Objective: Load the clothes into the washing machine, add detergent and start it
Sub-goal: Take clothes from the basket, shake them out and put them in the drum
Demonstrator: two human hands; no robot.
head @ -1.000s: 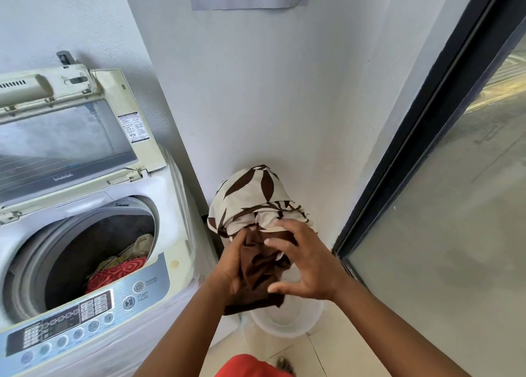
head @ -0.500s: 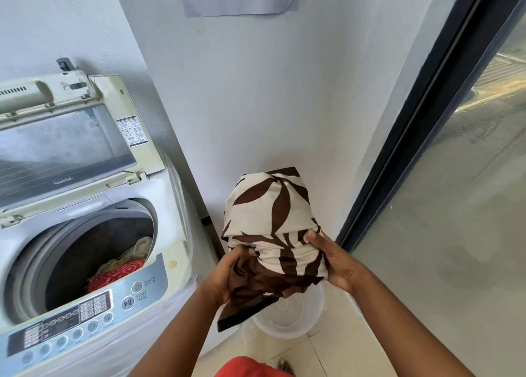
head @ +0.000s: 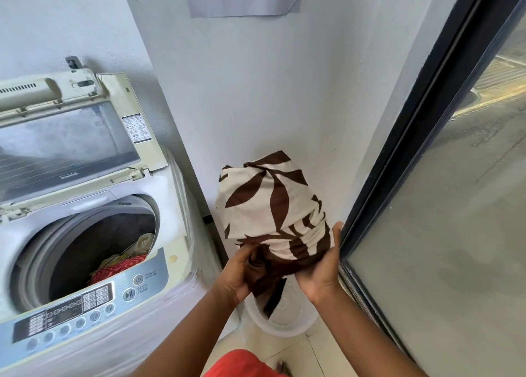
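Head view: my left hand [head: 242, 274] and right hand [head: 320, 271] both grip the bundled patterned cloth [head: 273, 208] from beneath, above the white basin [head: 284, 324], gathered compact, I judge, for the open washing machine [head: 94, 251] at left.

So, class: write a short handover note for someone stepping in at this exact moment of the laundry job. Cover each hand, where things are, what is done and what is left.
Left hand: grips the dark lower folds of the brown-and-cream leaf-print cloth.
Right hand: cups the bundle from below on its right side.
The cloth is held bunched in the air above the white basin on the floor, to the right of the washing machine.
Done: lid up; some clothes already in the drum.
Left: drop this cloth in, add detergent (none in view), close the lid, press the start button.
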